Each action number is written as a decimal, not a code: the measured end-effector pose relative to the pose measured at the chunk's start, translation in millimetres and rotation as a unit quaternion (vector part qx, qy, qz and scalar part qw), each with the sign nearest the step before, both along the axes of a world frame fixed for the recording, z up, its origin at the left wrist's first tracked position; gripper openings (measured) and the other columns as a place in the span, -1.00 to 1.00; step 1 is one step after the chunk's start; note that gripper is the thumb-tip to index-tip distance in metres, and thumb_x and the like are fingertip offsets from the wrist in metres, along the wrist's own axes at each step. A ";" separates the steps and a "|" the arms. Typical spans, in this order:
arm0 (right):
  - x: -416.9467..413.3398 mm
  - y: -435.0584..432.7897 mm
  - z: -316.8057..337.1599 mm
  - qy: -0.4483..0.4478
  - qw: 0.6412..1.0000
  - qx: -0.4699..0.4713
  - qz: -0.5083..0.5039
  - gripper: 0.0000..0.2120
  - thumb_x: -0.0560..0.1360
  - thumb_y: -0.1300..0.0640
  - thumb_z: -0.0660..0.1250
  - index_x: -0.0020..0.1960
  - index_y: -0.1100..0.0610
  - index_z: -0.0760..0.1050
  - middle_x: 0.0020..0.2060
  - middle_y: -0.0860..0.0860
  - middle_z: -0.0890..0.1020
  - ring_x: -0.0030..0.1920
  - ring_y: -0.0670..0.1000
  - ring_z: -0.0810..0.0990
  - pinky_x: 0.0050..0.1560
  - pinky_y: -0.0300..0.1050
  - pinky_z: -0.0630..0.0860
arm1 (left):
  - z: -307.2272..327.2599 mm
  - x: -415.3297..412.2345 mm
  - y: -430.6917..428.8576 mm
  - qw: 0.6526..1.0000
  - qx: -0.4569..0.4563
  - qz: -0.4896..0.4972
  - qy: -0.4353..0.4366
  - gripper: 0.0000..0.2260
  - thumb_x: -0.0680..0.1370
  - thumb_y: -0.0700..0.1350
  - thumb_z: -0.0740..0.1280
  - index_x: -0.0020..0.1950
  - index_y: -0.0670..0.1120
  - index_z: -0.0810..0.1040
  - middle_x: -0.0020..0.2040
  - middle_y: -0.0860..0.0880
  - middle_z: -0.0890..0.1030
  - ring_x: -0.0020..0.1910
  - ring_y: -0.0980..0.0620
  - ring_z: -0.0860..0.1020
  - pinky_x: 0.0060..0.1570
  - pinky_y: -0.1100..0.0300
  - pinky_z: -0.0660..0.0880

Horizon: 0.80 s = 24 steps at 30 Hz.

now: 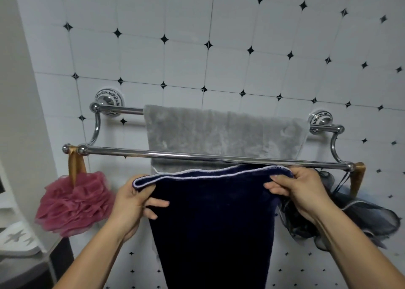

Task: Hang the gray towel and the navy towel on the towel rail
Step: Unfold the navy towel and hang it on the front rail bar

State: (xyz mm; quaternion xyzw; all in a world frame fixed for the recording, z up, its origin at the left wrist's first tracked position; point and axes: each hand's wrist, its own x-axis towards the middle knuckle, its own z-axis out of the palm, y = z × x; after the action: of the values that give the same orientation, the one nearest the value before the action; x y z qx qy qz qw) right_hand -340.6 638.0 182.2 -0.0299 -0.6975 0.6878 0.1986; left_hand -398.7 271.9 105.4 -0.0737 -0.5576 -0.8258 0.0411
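Observation:
A chrome double towel rail (135,153) is fixed to the tiled wall. The gray towel (223,133) hangs draped over its back bar, behind the front bar. I hold the navy towel (212,227), with a white-stitched top edge, just below the front bar. My left hand (131,201) pinches its top left corner. At the top right corner is my right hand (300,190), gripping the edge. The towel's body hangs straight down between my forearms, its lower end out of view.
A pink mesh bath sponge (74,203) hangs by a gold ribbon from the front bar's left end. A dark gray mesh sponge (359,218) hangs from the right end, close behind my right wrist. A white shelf with a soap dish (17,238) sits at lower left.

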 end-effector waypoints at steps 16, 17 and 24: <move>2.1 10.7 1.8 -0.007 0.999 -0.039 -0.006 -0.87 0.51 0.35 0.33 -0.06 0.14 0.52 -0.36 -0.05 0.70 -0.38 0.16 0.71 -0.61 -0.24 0.50 | -37.0 11.1 35.3 0.993 0.038 -0.068 -0.086 -0.67 0.43 -0.18 0.39 0.18 -0.20 0.55 -0.06 -0.26 0.71 -0.35 -0.19 0.69 -0.57 0.20 0.52; 2.3 13.3 0.5 -0.005 0.999 -0.037 -0.011 -0.89 0.50 0.33 0.34 -0.07 0.14 0.52 -0.36 -0.04 0.70 -0.38 0.15 0.71 -0.60 -0.24 0.51 | -31.4 9.6 34.9 0.995 0.046 -0.060 -0.066 -0.69 0.45 -0.20 0.37 0.18 -0.24 0.55 -0.12 -0.28 0.70 -0.39 -0.18 0.67 -0.54 0.20 0.54; 4.0 33.4 -17.3 -0.016 0.997 -0.072 -0.020 -0.87 0.44 0.30 0.41 -0.02 0.23 0.56 -0.34 0.04 0.71 -0.30 0.07 0.73 -0.39 -0.27 0.59 | 26.2 10.5 52.0 0.993 0.111 -0.032 0.004 -0.69 0.44 -0.01 0.40 0.05 -0.19 0.52 -0.18 -0.09 0.72 -0.47 -0.18 0.64 -0.55 0.18 0.54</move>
State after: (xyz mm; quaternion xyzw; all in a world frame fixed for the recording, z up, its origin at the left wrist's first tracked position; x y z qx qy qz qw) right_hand -336.7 671.4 164.9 -0.0687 -0.6484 0.7317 0.1987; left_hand -388.2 323.9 131.6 -0.0897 -0.4601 -0.8830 0.0243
